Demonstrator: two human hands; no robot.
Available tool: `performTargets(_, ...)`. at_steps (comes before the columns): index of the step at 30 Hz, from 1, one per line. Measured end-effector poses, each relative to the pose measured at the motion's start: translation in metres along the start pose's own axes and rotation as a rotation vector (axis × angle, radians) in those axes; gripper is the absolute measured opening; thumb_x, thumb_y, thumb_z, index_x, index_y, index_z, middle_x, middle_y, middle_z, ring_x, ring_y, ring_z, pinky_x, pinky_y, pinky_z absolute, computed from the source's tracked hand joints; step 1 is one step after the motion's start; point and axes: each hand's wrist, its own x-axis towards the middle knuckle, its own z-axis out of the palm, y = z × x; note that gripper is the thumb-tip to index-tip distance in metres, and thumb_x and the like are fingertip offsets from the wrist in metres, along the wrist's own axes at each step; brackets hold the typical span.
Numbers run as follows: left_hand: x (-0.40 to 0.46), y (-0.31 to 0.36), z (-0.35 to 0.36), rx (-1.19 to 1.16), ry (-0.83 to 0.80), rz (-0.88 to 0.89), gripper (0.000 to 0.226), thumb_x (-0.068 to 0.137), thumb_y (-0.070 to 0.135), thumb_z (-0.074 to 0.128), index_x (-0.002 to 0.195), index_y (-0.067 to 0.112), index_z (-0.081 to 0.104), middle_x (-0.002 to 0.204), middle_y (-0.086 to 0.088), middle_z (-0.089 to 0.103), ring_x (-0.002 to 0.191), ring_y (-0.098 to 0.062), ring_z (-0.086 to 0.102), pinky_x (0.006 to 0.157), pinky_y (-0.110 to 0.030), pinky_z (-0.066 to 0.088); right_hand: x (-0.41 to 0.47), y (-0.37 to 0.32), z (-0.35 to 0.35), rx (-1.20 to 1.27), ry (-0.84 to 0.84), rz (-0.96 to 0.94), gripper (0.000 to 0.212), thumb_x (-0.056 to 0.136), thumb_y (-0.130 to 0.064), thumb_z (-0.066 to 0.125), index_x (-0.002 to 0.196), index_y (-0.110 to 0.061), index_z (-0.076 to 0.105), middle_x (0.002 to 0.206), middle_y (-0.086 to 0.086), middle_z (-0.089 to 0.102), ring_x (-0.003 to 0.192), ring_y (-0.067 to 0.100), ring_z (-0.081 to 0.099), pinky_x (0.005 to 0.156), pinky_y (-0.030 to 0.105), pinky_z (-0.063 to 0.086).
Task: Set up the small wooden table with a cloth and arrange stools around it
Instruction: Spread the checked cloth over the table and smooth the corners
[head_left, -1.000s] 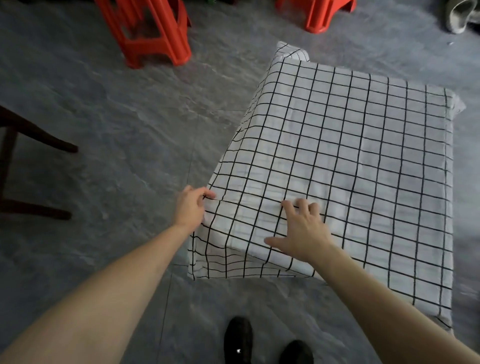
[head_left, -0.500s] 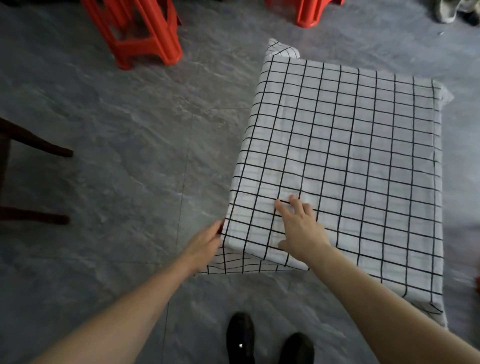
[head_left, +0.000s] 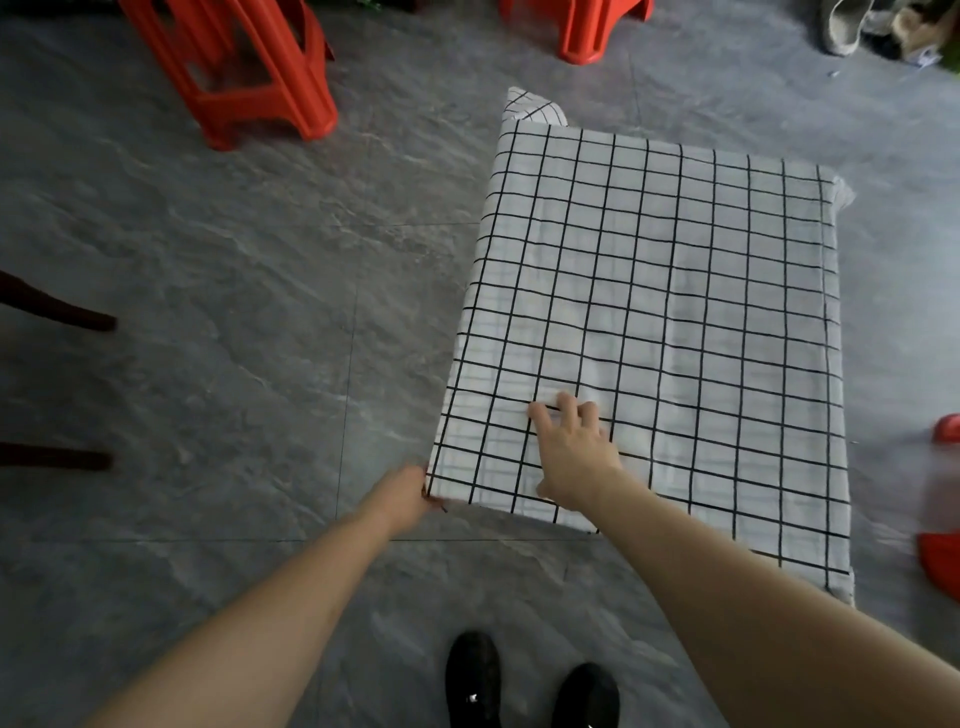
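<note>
- Since a second ago, the left hand (head_left: 402, 492) has slid down from the side of the cloth (head_left: 670, 291) to its near left corner, and the hanging flap below that edge has gone from view.
- Now the left hand pinches that corner, fingers closed on the cloth, at about 7 o'clock from the middle of the table.
- Right hand (head_left: 574, 454) lies flat on top of the cloth with fingers spread wide, holding nothing, just pressing down, at about 6 o'clock from the middle.
- White cloth with black squares covers the whole small table, so no wood shows.
- One red stool (head_left: 244, 73) stands on the grey floor (head_left: 234, 312) at 10 o'clock, well apart from the table.
- Another red stool (head_left: 587, 28) stands at 12 o'clock, past the far edge.
- Bits of a red thing (head_left: 943, 566) show at 4 o'clock, blurry.
- Two black shoes (head_left: 530, 686) stand at 6 o'clock, near the table.
- Dark wooden legs (head_left: 57, 317) poke in at 9 o'clock.
</note>
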Motion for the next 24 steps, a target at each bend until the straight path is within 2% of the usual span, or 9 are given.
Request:
performTargets(1, 0.000, -0.004, -0.008, 0.195, -0.145, -0.008, 0.070, 0.077, 0.033, 0.077, 0.139, 0.014, 0.050, 0.141, -0.009, 0.051, 0.132, -0.029, 0.047, 0.105, -0.039, 0.043, 0.001, -0.001, 0.000, -0.008, -0.010, 0.003, 0.082, 0.079, -0.018, 0.074, 0.140, -0.024, 0.019, 0.143, 0.013, 0.015, 0.128, 0.036, 0.023, 0.096, 0.043, 0.045)
performTargets(2, -0.005, -0.004, -0.019, 0.374, -0.234, -0.030, 0.102, 0.073, 0.039, 0.080, 0.153, 0.013, 0.024, 0.157, -0.005, 0.026, 0.145, -0.031, 0.025, 0.115, -0.043, 0.030, 0.001, -0.001, -0.001, -0.013, -0.017, 0.005, 0.083, 0.079, -0.019, 0.074, 0.140, -0.024, 0.019, 0.143, 0.014, 0.015, 0.128, 0.037, 0.023, 0.097, 0.043, 0.044)
performTargets(3, -0.011, -0.001, -0.031, 0.494, -0.286, -0.057, 0.120, 0.071, 0.040, 0.081, 0.156, 0.012, 0.001, 0.162, -0.001, 0.002, 0.150, -0.031, 0.005, 0.120, -0.046, 0.018, 0.002, -0.001, -0.002, -0.019, -0.022, 0.006, 0.083, 0.079, -0.020, 0.075, 0.140, -0.024, 0.019, 0.142, 0.014, 0.015, 0.128, 0.037, 0.024, 0.097, 0.043, 0.044)
performTargets(5, -0.019, 0.004, -0.055, 0.532, -0.260, -0.066, 0.120, 0.079, 0.037, 0.075, 0.153, 0.011, -0.015, 0.161, -0.003, -0.021, 0.149, -0.029, -0.010, 0.122, -0.046, 0.007, 0.002, -0.002, -0.003, -0.029, -0.030, 0.009, 0.083, 0.078, -0.022, 0.076, 0.140, -0.024, 0.019, 0.142, 0.013, 0.017, 0.128, 0.036, 0.025, 0.098, 0.043, 0.044)
performTargets(9, -0.023, 0.031, -0.103, 0.471, 0.047, 0.041, 0.098, 0.087, 0.024, 0.062, 0.155, 0.021, -0.009, 0.160, 0.002, -0.022, 0.150, -0.028, 0.001, 0.119, -0.044, 0.016, 0.002, -0.005, -0.006, -0.032, -0.043, 0.020, 0.084, 0.079, -0.025, 0.075, 0.141, -0.022, 0.018, 0.145, 0.015, 0.013, 0.130, 0.037, 0.024, 0.101, 0.046, 0.041)
performTargets(12, -0.005, 0.064, -0.122, 0.612, 0.159, 0.277, 0.091, 0.089, 0.037, 0.062, 0.154, 0.031, -0.002, 0.160, 0.004, -0.019, 0.149, -0.027, 0.002, 0.118, -0.046, 0.016, 0.003, -0.007, -0.009, -0.028, -0.083, 0.028, 0.084, 0.082, -0.025, 0.072, 0.143, -0.022, 0.014, 0.149, 0.016, 0.008, 0.134, 0.039, 0.019, 0.104, 0.050, 0.038)
performTargets(17, 0.046, 0.140, -0.119, 0.695, 0.178, 0.586, 0.082, 0.091, 0.052, 0.056, 0.154, 0.038, 0.006, 0.161, 0.004, -0.019, 0.149, -0.021, -0.012, 0.122, -0.044, 0.004, 0.006, -0.010, -0.016, -0.031, -0.098, 0.027, 0.081, 0.082, -0.017, 0.067, 0.143, -0.020, 0.014, 0.150, 0.018, 0.008, 0.136, 0.040, 0.016, 0.104, 0.056, 0.036)
performTargets(21, 0.077, 0.165, -0.116, 0.763, 0.092, 0.500, 0.080, 0.092, 0.057, 0.047, 0.153, 0.042, -0.003, 0.161, 0.005, -0.022, 0.149, -0.017, -0.016, 0.122, -0.045, 0.002, 0.007, -0.007, -0.015, -0.006, -0.143, 0.020, 0.084, 0.084, -0.018, 0.066, 0.147, -0.019, 0.010, 0.153, 0.018, 0.003, 0.139, 0.041, 0.011, 0.106, 0.059, 0.031)
performTargets(24, 0.073, 0.168, -0.135, 0.832, 0.039, 0.465, 0.068, 0.098, 0.046, 0.041, 0.153, 0.043, 0.000, 0.162, 0.007, -0.018, 0.149, -0.013, -0.012, 0.121, -0.049, 0.006, 0.008, -0.003, -0.020, -0.001, -0.195, 0.007, 0.087, 0.083, -0.017, 0.068, 0.147, -0.019, 0.010, 0.154, 0.017, 0.001, 0.141, 0.041, 0.007, 0.107, 0.061, 0.029)
